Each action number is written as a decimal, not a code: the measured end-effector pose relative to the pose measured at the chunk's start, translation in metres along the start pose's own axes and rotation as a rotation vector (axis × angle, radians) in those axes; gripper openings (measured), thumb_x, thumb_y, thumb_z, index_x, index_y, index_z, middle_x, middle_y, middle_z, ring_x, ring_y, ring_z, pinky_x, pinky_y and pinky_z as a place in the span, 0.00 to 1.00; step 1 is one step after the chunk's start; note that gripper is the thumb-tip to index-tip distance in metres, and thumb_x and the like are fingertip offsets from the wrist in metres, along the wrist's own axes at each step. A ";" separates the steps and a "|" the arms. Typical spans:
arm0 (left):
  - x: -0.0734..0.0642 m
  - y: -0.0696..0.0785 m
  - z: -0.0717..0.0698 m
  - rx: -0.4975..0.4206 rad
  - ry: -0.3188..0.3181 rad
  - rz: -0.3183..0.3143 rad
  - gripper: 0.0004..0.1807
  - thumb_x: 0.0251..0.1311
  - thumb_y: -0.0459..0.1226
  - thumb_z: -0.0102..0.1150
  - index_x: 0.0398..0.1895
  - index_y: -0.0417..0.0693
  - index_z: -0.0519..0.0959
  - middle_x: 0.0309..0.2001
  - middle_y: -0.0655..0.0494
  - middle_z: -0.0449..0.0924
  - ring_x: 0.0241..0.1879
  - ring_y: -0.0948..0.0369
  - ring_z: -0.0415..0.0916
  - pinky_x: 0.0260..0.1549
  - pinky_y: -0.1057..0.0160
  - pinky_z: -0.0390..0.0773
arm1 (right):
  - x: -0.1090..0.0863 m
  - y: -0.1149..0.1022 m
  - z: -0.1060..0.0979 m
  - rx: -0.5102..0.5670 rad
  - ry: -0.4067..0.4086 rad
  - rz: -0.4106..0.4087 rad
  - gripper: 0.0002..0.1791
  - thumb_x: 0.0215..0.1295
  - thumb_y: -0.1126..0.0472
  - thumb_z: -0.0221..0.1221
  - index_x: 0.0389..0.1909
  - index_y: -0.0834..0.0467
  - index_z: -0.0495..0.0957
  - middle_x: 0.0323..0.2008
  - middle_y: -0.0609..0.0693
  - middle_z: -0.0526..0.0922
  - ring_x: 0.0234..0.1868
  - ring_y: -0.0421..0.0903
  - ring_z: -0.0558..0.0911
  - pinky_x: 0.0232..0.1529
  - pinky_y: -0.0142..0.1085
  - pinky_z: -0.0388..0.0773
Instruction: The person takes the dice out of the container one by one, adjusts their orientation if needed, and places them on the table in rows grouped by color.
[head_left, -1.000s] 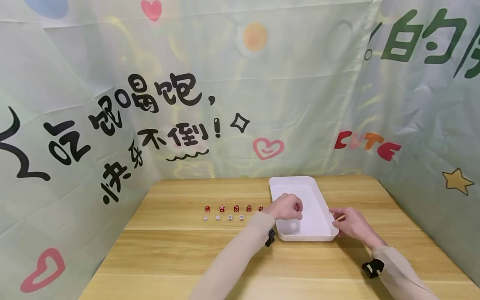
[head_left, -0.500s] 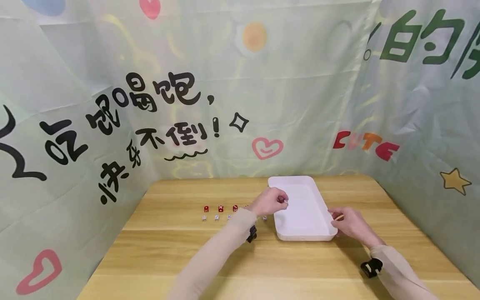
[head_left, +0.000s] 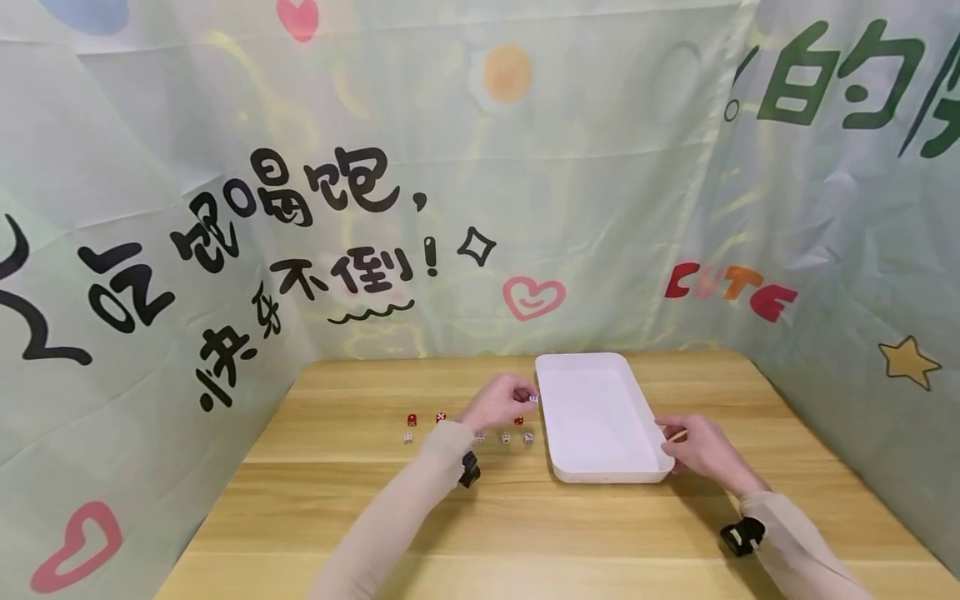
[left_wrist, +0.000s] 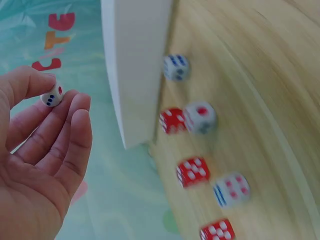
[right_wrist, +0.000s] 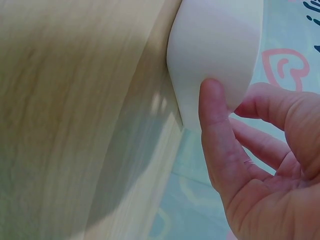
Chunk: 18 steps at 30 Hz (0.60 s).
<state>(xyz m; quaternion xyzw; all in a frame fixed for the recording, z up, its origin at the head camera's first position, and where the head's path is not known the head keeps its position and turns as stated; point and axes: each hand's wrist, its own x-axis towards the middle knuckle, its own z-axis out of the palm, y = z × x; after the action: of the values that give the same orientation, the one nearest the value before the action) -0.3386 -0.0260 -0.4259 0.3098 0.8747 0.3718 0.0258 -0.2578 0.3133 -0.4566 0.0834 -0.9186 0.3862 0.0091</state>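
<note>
My left hand point(head_left: 493, 403) pinches a white die point(left_wrist: 51, 96) between thumb and fingertips, just left of the white tray point(head_left: 603, 477). The left wrist view shows a red pip and blue pips on this die, and the other fingers loosely bent. Beneath the hand are two rows of dice, red ones such as the red die point(head_left: 412, 420) behind and white ones such as the white die point(head_left: 407, 437) in front. Part of both rows is hidden by the hand and sleeve. My right hand point(head_left: 701, 450) grips the tray's right edge, one finger against its outer wall point(right_wrist: 200, 45).
The tray stands on a wooden table point(head_left: 465, 533), its inside bare in the head view. A printed cloth point(head_left: 600, 208) hangs behind the table and along both sides. Each wrist bears a black camera point(head_left: 742, 536).
My left hand has moved left from over the tray to beside its left edge, still pinching the white die. The dice at the right end of the rows are uncovered. My right hand stays put.
</note>
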 end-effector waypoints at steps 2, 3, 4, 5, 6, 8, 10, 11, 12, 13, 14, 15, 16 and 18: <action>-0.003 -0.006 -0.001 -0.005 -0.004 -0.012 0.09 0.61 0.33 0.62 0.43 0.40 0.84 0.36 0.54 0.84 0.34 0.67 0.77 0.39 0.69 0.78 | 0.000 0.000 0.000 -0.002 0.000 0.003 0.26 0.54 0.74 0.57 0.57 0.76 0.72 0.38 0.65 0.82 0.25 0.48 0.81 0.23 0.38 0.81; -0.005 -0.008 -0.002 -0.005 -0.005 -0.021 0.09 0.61 0.34 0.62 0.43 0.41 0.84 0.35 0.55 0.84 0.34 0.67 0.78 0.39 0.69 0.78 | 0.000 0.000 0.000 -0.003 -0.001 0.006 0.26 0.55 0.74 0.57 0.57 0.76 0.72 0.38 0.64 0.82 0.26 0.48 0.81 0.23 0.38 0.81; -0.007 -0.011 -0.004 -0.001 -0.003 -0.032 0.08 0.61 0.35 0.62 0.42 0.43 0.84 0.35 0.57 0.84 0.34 0.67 0.78 0.39 0.69 0.78 | 0.001 0.000 0.000 -0.002 -0.002 0.009 0.26 0.55 0.74 0.58 0.57 0.76 0.72 0.38 0.64 0.81 0.26 0.48 0.81 0.23 0.38 0.81; -0.009 -0.013 -0.005 -0.003 -0.004 -0.044 0.08 0.61 0.35 0.63 0.42 0.44 0.84 0.34 0.58 0.84 0.34 0.68 0.78 0.38 0.69 0.78 | 0.001 0.000 0.000 -0.004 -0.006 0.004 0.26 0.55 0.74 0.58 0.57 0.77 0.72 0.38 0.65 0.81 0.27 0.48 0.81 0.23 0.38 0.81; -0.011 -0.016 -0.007 -0.004 -0.003 -0.052 0.07 0.61 0.36 0.63 0.41 0.45 0.84 0.34 0.59 0.83 0.34 0.68 0.78 0.38 0.69 0.78 | 0.002 -0.001 0.000 -0.004 -0.008 0.008 0.26 0.55 0.74 0.58 0.57 0.77 0.72 0.38 0.65 0.81 0.27 0.48 0.81 0.23 0.38 0.81; -0.016 -0.020 -0.011 -0.005 -0.003 -0.063 0.07 0.62 0.36 0.63 0.41 0.46 0.84 0.34 0.59 0.83 0.35 0.67 0.78 0.39 0.68 0.79 | 0.002 -0.001 0.000 -0.002 -0.011 0.013 0.26 0.55 0.74 0.58 0.57 0.77 0.72 0.38 0.64 0.81 0.27 0.48 0.81 0.23 0.38 0.81; -0.020 -0.023 -0.015 -0.002 0.003 -0.069 0.07 0.61 0.36 0.63 0.41 0.45 0.83 0.35 0.58 0.83 0.36 0.66 0.78 0.40 0.66 0.79 | 0.002 -0.001 0.001 -0.005 -0.012 0.010 0.26 0.55 0.74 0.58 0.57 0.77 0.72 0.38 0.65 0.81 0.27 0.48 0.81 0.23 0.37 0.81; -0.023 -0.024 -0.018 -0.002 0.006 -0.070 0.06 0.61 0.35 0.63 0.41 0.45 0.83 0.36 0.58 0.83 0.37 0.65 0.78 0.41 0.66 0.79 | 0.002 -0.001 0.001 -0.008 -0.013 0.006 0.26 0.55 0.74 0.58 0.57 0.77 0.72 0.38 0.65 0.81 0.27 0.48 0.81 0.23 0.37 0.81; -0.026 -0.025 -0.021 -0.003 0.009 -0.070 0.06 0.61 0.35 0.63 0.40 0.46 0.83 0.36 0.57 0.83 0.37 0.65 0.78 0.41 0.65 0.79 | 0.003 -0.001 0.001 -0.008 -0.011 0.010 0.26 0.55 0.73 0.58 0.57 0.76 0.72 0.38 0.65 0.81 0.27 0.48 0.81 0.23 0.37 0.81; -0.028 -0.027 -0.024 -0.004 0.014 -0.071 0.05 0.61 0.35 0.63 0.39 0.46 0.83 0.36 0.57 0.83 0.37 0.65 0.78 0.42 0.65 0.79 | 0.003 -0.001 0.000 -0.011 -0.012 0.006 0.26 0.55 0.73 0.58 0.57 0.76 0.72 0.38 0.65 0.81 0.27 0.48 0.81 0.23 0.37 0.81; -0.031 -0.029 -0.026 -0.005 0.019 -0.072 0.05 0.61 0.35 0.63 0.39 0.46 0.83 0.35 0.57 0.83 0.37 0.65 0.78 0.42 0.64 0.79 | 0.003 -0.001 0.000 -0.012 -0.013 0.004 0.26 0.55 0.73 0.58 0.57 0.76 0.72 0.38 0.65 0.81 0.27 0.48 0.81 0.23 0.37 0.81; -0.033 -0.031 -0.029 -0.007 0.023 -0.077 0.05 0.61 0.35 0.63 0.38 0.47 0.83 0.35 0.57 0.83 0.37 0.64 0.78 0.42 0.64 0.79 | 0.003 -0.001 0.000 -0.015 -0.015 0.003 0.26 0.55 0.73 0.58 0.57 0.76 0.72 0.38 0.65 0.81 0.28 0.48 0.81 0.23 0.37 0.81; -0.035 -0.032 -0.032 -0.010 0.027 -0.079 0.04 0.61 0.34 0.63 0.38 0.47 0.83 0.35 0.57 0.83 0.37 0.64 0.78 0.42 0.63 0.79 | 0.003 -0.001 -0.001 -0.017 -0.015 0.003 0.26 0.56 0.73 0.58 0.57 0.76 0.72 0.38 0.65 0.81 0.28 0.48 0.81 0.23 0.37 0.81; -0.039 -0.037 -0.037 -0.010 0.033 -0.084 0.04 0.61 0.34 0.63 0.38 0.46 0.83 0.35 0.57 0.83 0.37 0.63 0.78 0.42 0.63 0.79 | 0.003 -0.001 -0.002 -0.019 -0.016 0.007 0.26 0.56 0.73 0.58 0.57 0.76 0.72 0.38 0.65 0.82 0.29 0.48 0.82 0.24 0.38 0.81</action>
<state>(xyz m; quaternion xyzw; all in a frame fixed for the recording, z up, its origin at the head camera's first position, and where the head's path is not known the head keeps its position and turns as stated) -0.3364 -0.0909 -0.4313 0.2664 0.8854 0.3798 0.0286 -0.2607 0.3137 -0.4548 0.0833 -0.9226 0.3768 0.0011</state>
